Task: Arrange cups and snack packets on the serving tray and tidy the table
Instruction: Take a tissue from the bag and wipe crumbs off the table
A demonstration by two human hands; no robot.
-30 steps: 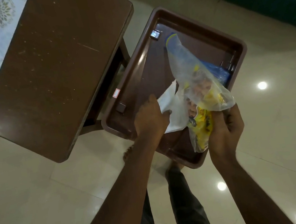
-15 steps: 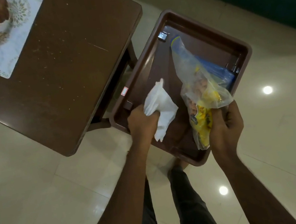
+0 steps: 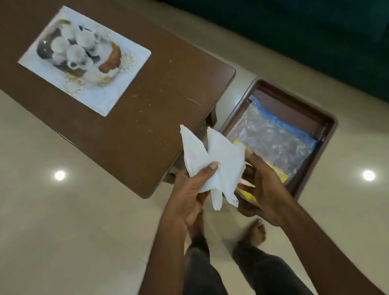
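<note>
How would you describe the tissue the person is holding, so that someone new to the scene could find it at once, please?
Start at the long dark brown wooden table and go to its near right corner, beside the dark brown plastic tray on the floor. There the left hand grips a crumpled white paper tissue, and the right hand touches its edge. It is the only plain white, soft sheet in hand; the clear snack packet lies in the tray.

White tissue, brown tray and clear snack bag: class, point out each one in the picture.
White tissue (image 3: 218, 159), head view, on its crumpled middle.
Brown tray (image 3: 288, 90), head view, on its far rim.
Clear snack bag (image 3: 273, 140), head view, on its transparent middle.
</note>
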